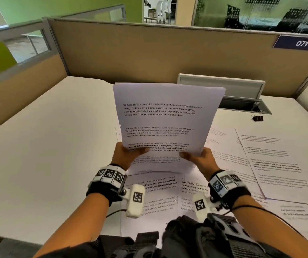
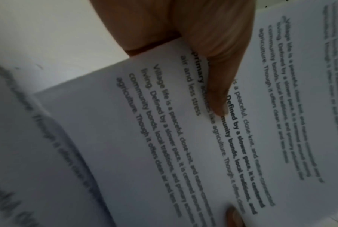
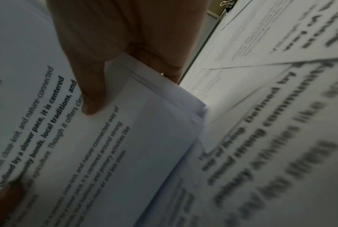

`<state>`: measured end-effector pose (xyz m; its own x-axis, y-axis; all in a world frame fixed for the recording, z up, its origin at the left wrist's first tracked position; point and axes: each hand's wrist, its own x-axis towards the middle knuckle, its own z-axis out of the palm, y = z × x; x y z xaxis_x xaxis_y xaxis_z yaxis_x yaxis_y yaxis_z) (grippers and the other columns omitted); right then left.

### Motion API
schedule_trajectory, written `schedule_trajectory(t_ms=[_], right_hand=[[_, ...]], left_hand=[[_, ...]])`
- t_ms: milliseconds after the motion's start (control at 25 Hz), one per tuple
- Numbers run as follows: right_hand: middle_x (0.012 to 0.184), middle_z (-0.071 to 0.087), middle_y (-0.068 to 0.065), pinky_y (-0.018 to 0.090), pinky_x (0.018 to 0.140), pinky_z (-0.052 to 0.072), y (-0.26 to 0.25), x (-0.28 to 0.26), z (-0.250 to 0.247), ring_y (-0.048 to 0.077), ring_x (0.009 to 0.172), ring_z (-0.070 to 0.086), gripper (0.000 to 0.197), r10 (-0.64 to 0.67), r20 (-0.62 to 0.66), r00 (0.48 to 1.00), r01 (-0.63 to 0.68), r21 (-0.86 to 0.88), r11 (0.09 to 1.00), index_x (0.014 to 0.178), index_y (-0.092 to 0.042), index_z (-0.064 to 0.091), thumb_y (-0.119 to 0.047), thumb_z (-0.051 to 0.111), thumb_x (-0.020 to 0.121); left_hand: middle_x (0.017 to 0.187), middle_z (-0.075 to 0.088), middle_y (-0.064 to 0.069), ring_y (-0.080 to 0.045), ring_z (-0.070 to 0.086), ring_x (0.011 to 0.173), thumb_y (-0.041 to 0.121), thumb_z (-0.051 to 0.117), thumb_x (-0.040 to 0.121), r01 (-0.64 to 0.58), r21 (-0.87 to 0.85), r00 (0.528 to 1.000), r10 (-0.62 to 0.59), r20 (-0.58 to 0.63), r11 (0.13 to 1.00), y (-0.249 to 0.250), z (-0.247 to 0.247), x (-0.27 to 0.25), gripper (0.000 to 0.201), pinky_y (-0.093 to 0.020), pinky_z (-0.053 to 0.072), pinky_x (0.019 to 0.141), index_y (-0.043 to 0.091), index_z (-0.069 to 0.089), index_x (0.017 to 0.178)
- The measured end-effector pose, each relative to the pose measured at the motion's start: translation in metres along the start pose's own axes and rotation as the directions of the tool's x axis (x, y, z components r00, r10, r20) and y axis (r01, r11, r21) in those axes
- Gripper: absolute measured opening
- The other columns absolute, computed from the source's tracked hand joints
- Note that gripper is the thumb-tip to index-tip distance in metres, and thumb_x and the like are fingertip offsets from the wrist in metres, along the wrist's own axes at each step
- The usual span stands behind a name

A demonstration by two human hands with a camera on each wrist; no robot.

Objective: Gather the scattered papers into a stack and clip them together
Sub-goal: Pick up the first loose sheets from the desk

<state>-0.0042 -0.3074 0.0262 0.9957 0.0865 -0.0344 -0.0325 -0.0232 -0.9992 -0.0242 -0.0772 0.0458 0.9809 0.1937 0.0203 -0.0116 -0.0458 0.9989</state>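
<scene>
Holding a stack (image 1: 165,116) upright above the desk (image 1: 47,127), both hands pinch its bottom edge: left hand (image 1: 126,155) at the stack's 7 o'clock, right hand (image 1: 200,158) at 5, thumbs in front, fingers behind. Loose sheets (image 1: 272,164) lie flat on the desk underneath and out toward 3 o'clock. Black clip (image 1: 257,117) sits at 2 o'clock, just beside the cable tray (image 1: 242,107), apart from the sheets.

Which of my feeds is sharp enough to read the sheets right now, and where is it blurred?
Head view: held stack sharp, top paragraph readable, binder clip clear. Left wrist view: dim, text beside the left hand soft, lower-left corner smeared. Right wrist view: text by the right hand legible, loose sheets badly out of focus.
</scene>
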Motion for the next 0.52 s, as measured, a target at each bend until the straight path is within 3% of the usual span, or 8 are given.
schedule_trajectory(t_ms=[80, 200, 360, 520], right_hand=[[0.083, 0.073, -0.010, 0.039, 0.082, 0.056, -0.011, 0.002, -0.001, 0.028, 0.087, 0.066, 0.024, -0.036, -0.014, 0.999, 0.036, 0.019, 0.999, 0.081, -0.023, 0.069, -0.013, 0.079, 0.063], [0.088, 0.073, -0.006, 0.041, 0.078, 0.055, -0.031, 0.007, -0.001, 0.027, 0.086, 0.066, 0.024, -0.111, -0.036, 0.993, 0.113, 0.052, 0.992, 0.083, -0.022, 0.069, -0.010, 0.078, 0.065], [0.079, 0.075, -0.011, 0.025, 0.065, 0.057, -0.040, 0.008, -0.001, 0.010, 0.074, 0.070, 0.030, -0.160, -0.019, 0.987, 0.161, 0.144, 0.976, 0.088, -0.014, 0.067, -0.008, 0.076, 0.061], [0.079, 0.075, -0.006, 0.026, 0.066, 0.057, -0.027, 0.003, -0.001, 0.012, 0.074, 0.070, 0.024, -0.122, -0.009, 0.993, 0.121, 0.173, 0.977, 0.090, -0.008, 0.066, 0.005, 0.067, 0.071]], left_hand=[[0.072, 0.068, 0.013, -0.002, 0.065, 0.068, -0.005, 0.075, 0.063, -0.060, 0.001, 0.997, 0.060, -0.051, 0.998, 0.010, 0.001, 0.004, 0.029, -0.024, 0.057, 0.071, 0.017, 0.065, 0.079], [0.078, 0.063, 0.009, 0.007, 0.063, 0.060, -0.006, 0.075, 0.063, -0.151, -0.015, 0.987, 0.149, -0.066, 0.988, 0.026, 0.003, 0.006, 0.031, -0.013, 0.055, 0.062, 0.017, 0.062, 0.079], [0.060, 0.069, 0.022, 0.007, 0.065, 0.061, -0.006, 0.075, 0.062, -0.145, -0.019, 0.989, 0.145, -0.013, 0.989, 0.030, 0.001, 0.003, 0.033, -0.014, 0.055, 0.060, 0.023, 0.061, 0.071], [0.059, 0.071, 0.015, -0.003, 0.068, 0.058, -0.012, 0.070, 0.064, -0.067, -0.124, 0.998, 0.067, -0.007, 0.990, 0.017, -0.004, 0.005, 0.033, -0.022, 0.057, 0.056, 0.021, 0.067, 0.064]])
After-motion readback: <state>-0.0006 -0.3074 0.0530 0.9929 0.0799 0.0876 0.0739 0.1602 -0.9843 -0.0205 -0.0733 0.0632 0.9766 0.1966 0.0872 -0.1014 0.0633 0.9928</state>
